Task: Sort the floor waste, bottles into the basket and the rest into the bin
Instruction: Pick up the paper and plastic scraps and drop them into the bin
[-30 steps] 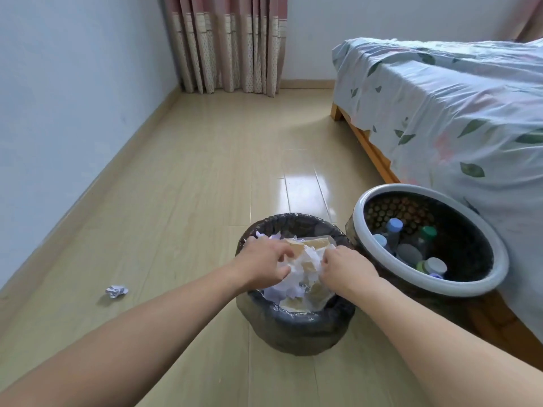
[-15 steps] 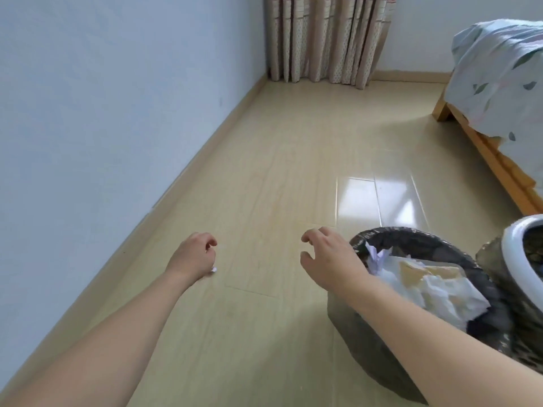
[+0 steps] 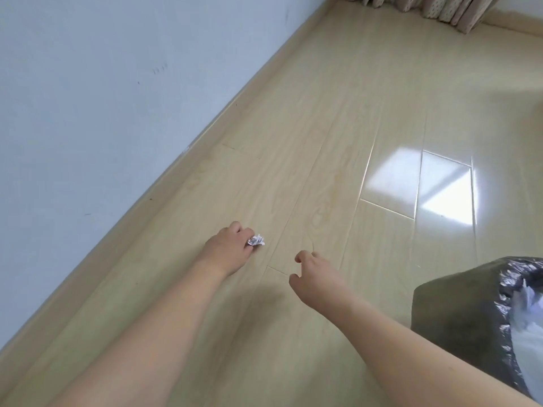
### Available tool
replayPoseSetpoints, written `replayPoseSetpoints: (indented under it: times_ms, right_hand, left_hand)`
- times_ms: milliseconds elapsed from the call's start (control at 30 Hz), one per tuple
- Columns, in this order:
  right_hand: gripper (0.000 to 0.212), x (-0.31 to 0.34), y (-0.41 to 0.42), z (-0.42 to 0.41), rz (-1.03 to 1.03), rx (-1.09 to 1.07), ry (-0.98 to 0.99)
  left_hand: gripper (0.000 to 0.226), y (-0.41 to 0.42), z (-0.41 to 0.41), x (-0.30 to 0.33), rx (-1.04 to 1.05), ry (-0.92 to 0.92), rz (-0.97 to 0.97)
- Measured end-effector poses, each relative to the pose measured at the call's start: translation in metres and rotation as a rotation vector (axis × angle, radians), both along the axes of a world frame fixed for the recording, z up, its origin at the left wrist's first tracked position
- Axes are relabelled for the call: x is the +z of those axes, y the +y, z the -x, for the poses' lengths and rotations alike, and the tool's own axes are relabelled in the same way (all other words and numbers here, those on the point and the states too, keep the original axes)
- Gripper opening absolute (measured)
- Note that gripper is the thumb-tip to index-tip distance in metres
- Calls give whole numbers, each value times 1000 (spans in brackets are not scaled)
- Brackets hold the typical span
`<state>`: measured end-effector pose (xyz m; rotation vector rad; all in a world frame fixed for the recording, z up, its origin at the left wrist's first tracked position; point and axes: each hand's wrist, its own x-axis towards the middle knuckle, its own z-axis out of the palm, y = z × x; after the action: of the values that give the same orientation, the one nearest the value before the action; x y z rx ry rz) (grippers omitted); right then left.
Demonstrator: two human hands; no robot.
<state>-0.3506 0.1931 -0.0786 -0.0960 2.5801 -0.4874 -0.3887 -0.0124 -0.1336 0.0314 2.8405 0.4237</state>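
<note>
A small crumpled white paper ball lies on the wooden floor near the left wall. My left hand is down at it, fingers curled round the ball, which sticks out past the fingertips. My right hand hovers over the floor a little to the right, fingers loosely curled, holding nothing. The bin, lined with a black bag and filled with white paper, shows at the lower right edge. The basket is out of view.
A pale blue wall with a wooden skirting board runs diagonally along the left. Pink curtains hang at the top right. Light wooden floor stretches between them.
The view swung left and down, away from the bin and basket. My left hand reached the paper ball on the floor and closed on it. My right hand left the bin.
</note>
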Motion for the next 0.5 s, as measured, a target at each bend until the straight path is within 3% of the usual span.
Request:
replayPoseSetpoints:
  times_ms: [100, 267, 500]
  right_hand:
    - [34, -21, 5, -6, -140, 41, -56]
    - [58, -47, 7, -19, -219, -31, -11]
    - [44, -27, 16, -10, -170, -31, -49]
  left_hand:
    - [22, 6, -8, -19, 18, 79, -14]
    - [13, 14, -19, -26, 41, 172, -62]
    - [8, 18, -29, -15, 76, 86, -32]
